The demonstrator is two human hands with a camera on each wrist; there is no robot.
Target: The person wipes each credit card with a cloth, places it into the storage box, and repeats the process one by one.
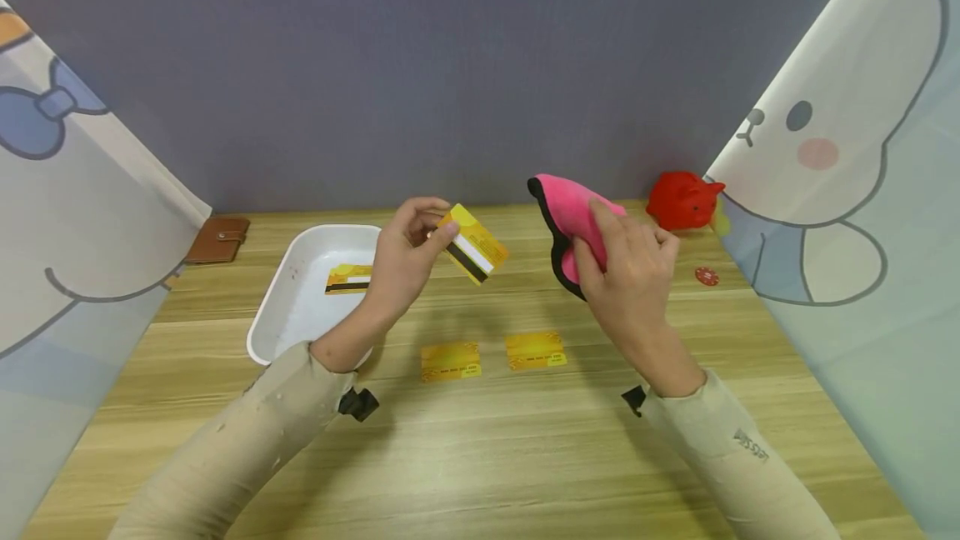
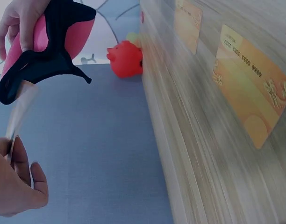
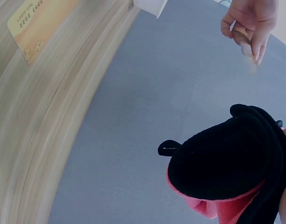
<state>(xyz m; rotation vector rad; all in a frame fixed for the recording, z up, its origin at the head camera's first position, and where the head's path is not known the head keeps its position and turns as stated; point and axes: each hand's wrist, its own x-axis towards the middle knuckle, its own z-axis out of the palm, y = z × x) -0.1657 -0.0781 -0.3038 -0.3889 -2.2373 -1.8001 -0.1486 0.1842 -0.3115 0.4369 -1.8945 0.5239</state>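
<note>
My left hand (image 1: 405, 257) pinches a yellow bank card (image 1: 477, 248) between thumb and fingers, its black stripe and white strip facing up, held above the table. To its right, my right hand (image 1: 632, 273) grips a pink fabric pouch (image 1: 573, 208) with black edging, also raised. In the right wrist view the black inside of the pouch (image 3: 222, 158) shows, with a small loop at its edge. The held card's far end overlaps the black edging in the left wrist view. Two more yellow cards, one left (image 1: 450, 362) and one right (image 1: 536, 351), lie face up below the hands.
A white tray (image 1: 261, 327) at left contains yellow cards (image 1: 347, 279), partly hidden by my left arm. Behind it lies a brown wallet (image 1: 217, 242). At the back right sits a red piggy bank (image 1: 681, 202), with a red chip (image 1: 707, 276) nearer. A grey wall (image 1: 480, 73) closes the back.
</note>
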